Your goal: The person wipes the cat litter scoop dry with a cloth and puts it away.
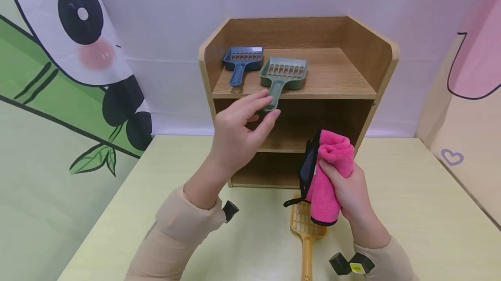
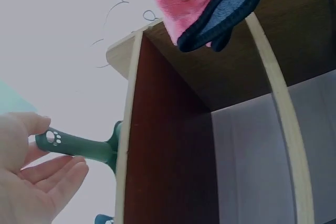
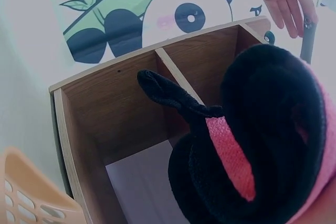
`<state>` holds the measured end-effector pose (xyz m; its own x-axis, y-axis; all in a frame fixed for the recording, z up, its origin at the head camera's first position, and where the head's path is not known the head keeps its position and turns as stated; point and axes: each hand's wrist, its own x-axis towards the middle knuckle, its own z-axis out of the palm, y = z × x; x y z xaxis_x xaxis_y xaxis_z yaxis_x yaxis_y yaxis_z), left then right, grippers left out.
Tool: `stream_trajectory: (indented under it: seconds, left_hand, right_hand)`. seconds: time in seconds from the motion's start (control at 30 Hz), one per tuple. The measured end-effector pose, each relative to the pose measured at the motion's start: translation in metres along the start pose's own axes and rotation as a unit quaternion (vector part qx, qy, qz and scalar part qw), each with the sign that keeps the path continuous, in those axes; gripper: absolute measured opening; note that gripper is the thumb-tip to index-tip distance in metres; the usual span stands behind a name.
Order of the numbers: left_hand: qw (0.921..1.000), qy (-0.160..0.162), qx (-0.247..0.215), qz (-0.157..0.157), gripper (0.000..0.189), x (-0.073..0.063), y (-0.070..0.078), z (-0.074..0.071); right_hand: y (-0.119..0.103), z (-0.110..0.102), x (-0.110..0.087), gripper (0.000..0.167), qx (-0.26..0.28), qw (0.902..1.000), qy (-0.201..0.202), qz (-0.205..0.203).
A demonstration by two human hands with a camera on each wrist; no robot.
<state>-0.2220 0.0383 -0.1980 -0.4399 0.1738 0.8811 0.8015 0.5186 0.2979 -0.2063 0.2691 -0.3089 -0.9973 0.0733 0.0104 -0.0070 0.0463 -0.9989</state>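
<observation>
A grey-green litter scoop (image 1: 276, 90) lies on the top shelf, its handle jutting out past the front edge. My left hand (image 1: 236, 131) pinches the end of that handle between thumb and fingertips; in the left wrist view the green handle (image 2: 81, 146) shows a paw-shaped cutout, with the lower fingers loose beneath it. My right hand (image 1: 354, 192) grips a folded pink cloth (image 1: 330, 189) with a dark backing and black edging, held up in front of the lower shelves. A black loop hangs from the cloth.
The small wooden shelf unit (image 1: 352, 72) stands at the table's back, with raised sides and two lower compartments. A blue litter scoop (image 1: 237, 74) sits left of the green one. On the table (image 1: 411, 211), an orange-yellow litter scoop (image 1: 307, 255) lies below the cloth.
</observation>
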Motion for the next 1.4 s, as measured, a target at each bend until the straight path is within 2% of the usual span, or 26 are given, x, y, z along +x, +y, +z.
stream_trajectory:
  seconds: [0.1,0.23,0.33,0.47,0.67,0.93,1.23,1.4]
  left_hand:
    - [0.9993,0.006,0.026,0.025,0.028,0.003,-0.004,0.008]
    - [0.9966,-0.010,0.075,0.033,0.028,0.010,-0.005,0.018]
    - [0.9928,-0.022,0.111,0.040,0.028,0.015,-0.004,0.024]
    - [0.9861,-0.022,0.153,0.060,0.027,0.021,-0.005,0.030]
    - [0.9768,-0.036,0.198,0.074,0.027,0.028,-0.005,0.036]
    - [0.9689,-0.068,0.233,0.049,0.026,0.036,-0.007,0.040]
    - [0.9616,-0.102,0.255,0.006,0.028,0.046,-0.016,0.044]
    - [0.9631,-0.102,0.249,-0.005,0.030,0.046,-0.019,0.042]
  right_hand:
    - [0.000,0.000,-0.001,0.043,0.000,1.0000,0.001,0.006]
    - [0.001,0.000,-0.003,0.045,0.000,0.9999,0.003,0.016]
    - [0.002,-0.001,-0.004,0.045,0.000,0.9998,0.004,0.017]
    - [0.003,-0.002,-0.004,0.043,0.001,0.9999,0.005,0.013]
    - [0.003,-0.003,-0.005,0.043,-0.003,1.0000,0.003,0.008]
    - [0.002,-0.004,-0.006,0.043,0.000,1.0000,-0.004,0.001]
    - [-0.005,-0.004,-0.005,0.047,-0.005,1.0000,-0.002,0.008]
    - [-0.008,-0.004,-0.004,0.046,-0.012,0.9999,0.002,0.009]
